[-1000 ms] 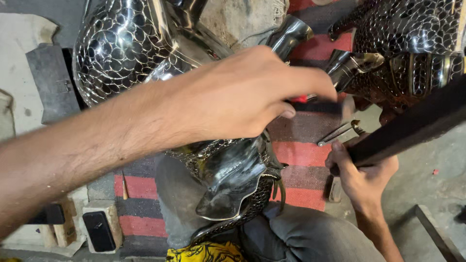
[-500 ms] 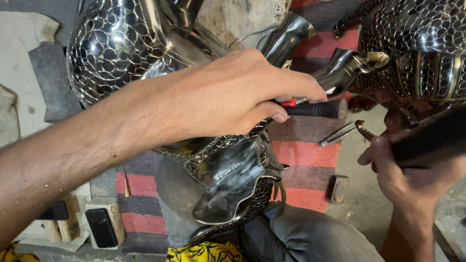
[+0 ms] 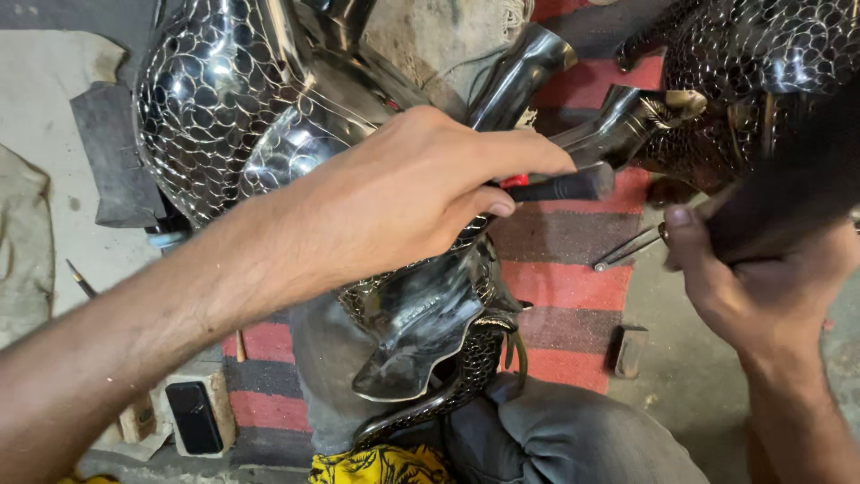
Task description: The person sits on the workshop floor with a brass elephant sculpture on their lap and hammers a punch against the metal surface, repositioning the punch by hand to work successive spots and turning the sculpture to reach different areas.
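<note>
My left hand [image 3: 403,197] reaches in from the lower left and is closed around a tool with a black handle and a red collar [image 3: 569,185]. The tool's tip is hidden against a shiny scale-patterned metal armour piece [image 3: 421,314] that rests on my lap. My right hand [image 3: 752,278] at the right edge grips a thick dark handle [image 3: 788,193] that runs up and to the right; its head is out of view.
A large scaled metal shell [image 3: 215,99] stands at the upper left and another [image 3: 752,54] at the upper right. On the red-and-grey striped rug [image 3: 564,287] lie metal tongs [image 3: 627,248] and a small block [image 3: 630,350]. A dark phone [image 3: 194,417] lies lower left.
My right hand has moved to the right and slightly up with the dark handle. My left hand has kept its grip on the tool in about the same place.
</note>
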